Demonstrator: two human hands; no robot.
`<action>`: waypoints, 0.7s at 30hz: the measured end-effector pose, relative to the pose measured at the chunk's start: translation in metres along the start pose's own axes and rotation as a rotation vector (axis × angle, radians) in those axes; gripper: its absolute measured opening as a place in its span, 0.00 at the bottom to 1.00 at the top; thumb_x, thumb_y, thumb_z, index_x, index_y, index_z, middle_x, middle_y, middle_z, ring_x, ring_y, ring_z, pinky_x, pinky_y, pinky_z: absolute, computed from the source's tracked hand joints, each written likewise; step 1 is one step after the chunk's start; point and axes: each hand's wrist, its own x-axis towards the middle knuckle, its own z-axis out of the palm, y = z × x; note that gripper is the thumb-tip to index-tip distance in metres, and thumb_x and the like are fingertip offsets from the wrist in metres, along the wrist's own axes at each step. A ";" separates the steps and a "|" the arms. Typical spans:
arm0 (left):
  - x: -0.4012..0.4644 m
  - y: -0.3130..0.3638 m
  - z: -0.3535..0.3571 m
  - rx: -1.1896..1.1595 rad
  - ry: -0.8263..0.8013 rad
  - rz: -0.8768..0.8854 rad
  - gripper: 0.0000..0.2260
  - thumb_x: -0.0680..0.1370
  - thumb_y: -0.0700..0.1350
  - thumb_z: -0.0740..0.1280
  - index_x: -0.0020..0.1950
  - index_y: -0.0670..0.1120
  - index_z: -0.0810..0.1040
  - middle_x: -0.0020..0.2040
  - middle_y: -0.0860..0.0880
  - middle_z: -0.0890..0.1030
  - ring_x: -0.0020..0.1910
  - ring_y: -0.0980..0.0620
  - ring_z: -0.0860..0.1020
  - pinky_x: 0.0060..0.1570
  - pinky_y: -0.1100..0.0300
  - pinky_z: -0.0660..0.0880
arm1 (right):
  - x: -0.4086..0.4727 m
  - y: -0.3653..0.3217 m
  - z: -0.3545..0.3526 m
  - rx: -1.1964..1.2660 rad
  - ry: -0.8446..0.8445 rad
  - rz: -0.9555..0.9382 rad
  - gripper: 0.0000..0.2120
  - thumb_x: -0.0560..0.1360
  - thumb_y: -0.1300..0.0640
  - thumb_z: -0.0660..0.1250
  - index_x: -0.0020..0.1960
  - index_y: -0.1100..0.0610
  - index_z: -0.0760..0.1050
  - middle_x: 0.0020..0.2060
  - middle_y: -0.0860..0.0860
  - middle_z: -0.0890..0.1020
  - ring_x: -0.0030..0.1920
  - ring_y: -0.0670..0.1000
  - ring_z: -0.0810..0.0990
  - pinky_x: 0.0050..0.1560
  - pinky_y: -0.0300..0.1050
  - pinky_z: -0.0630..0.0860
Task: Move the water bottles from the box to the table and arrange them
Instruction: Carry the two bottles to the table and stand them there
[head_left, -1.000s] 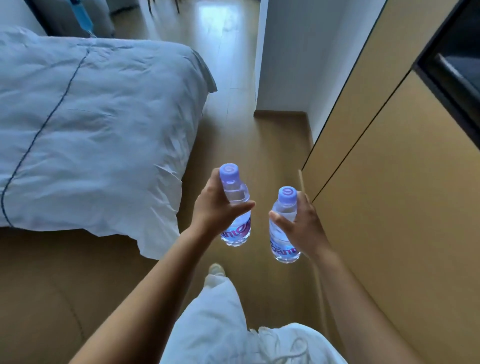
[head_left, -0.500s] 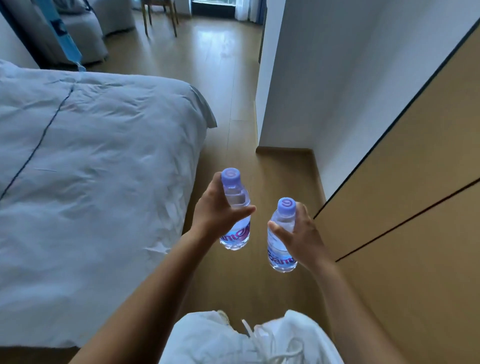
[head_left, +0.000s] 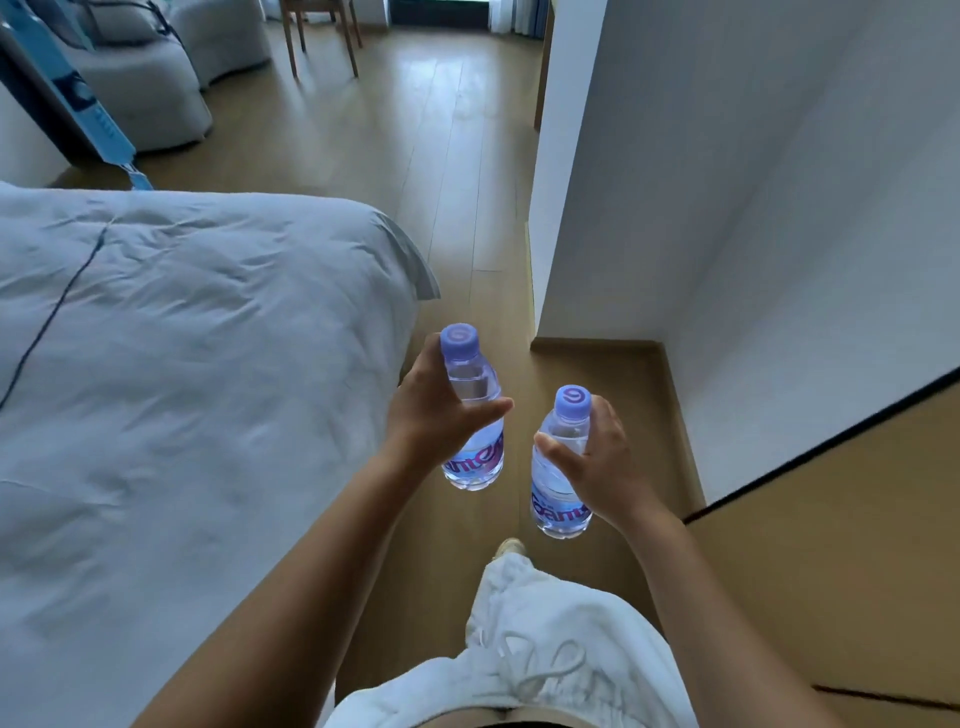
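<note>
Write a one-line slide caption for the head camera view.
Walking between bed and wall, left hand and right hand each carry an upright water bottle.

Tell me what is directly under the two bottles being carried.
Under the left bottle and right bottle lies bare wooden floor, with a shoe tip just below them. Each hand's grip covers part of its bottle; the white trousers hide the floor nearer the person.
</note>
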 end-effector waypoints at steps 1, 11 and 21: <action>0.025 0.003 0.005 0.002 0.011 0.004 0.30 0.63 0.51 0.79 0.59 0.51 0.69 0.48 0.56 0.77 0.47 0.54 0.77 0.47 0.62 0.70 | 0.030 0.001 -0.003 -0.006 -0.011 -0.017 0.21 0.72 0.48 0.70 0.60 0.56 0.68 0.53 0.53 0.75 0.53 0.53 0.75 0.54 0.52 0.76; 0.213 0.011 0.037 0.036 0.085 -0.020 0.32 0.63 0.53 0.79 0.61 0.49 0.69 0.49 0.57 0.75 0.46 0.56 0.76 0.48 0.63 0.71 | 0.234 0.007 -0.022 0.019 -0.111 -0.090 0.19 0.72 0.49 0.70 0.57 0.56 0.70 0.49 0.52 0.75 0.50 0.53 0.75 0.51 0.49 0.76; 0.410 -0.023 0.058 0.024 0.060 0.001 0.34 0.64 0.54 0.78 0.64 0.47 0.67 0.49 0.56 0.74 0.46 0.55 0.74 0.47 0.62 0.71 | 0.422 0.005 -0.003 0.003 -0.099 -0.052 0.18 0.72 0.49 0.69 0.57 0.56 0.69 0.48 0.51 0.74 0.49 0.51 0.75 0.52 0.46 0.74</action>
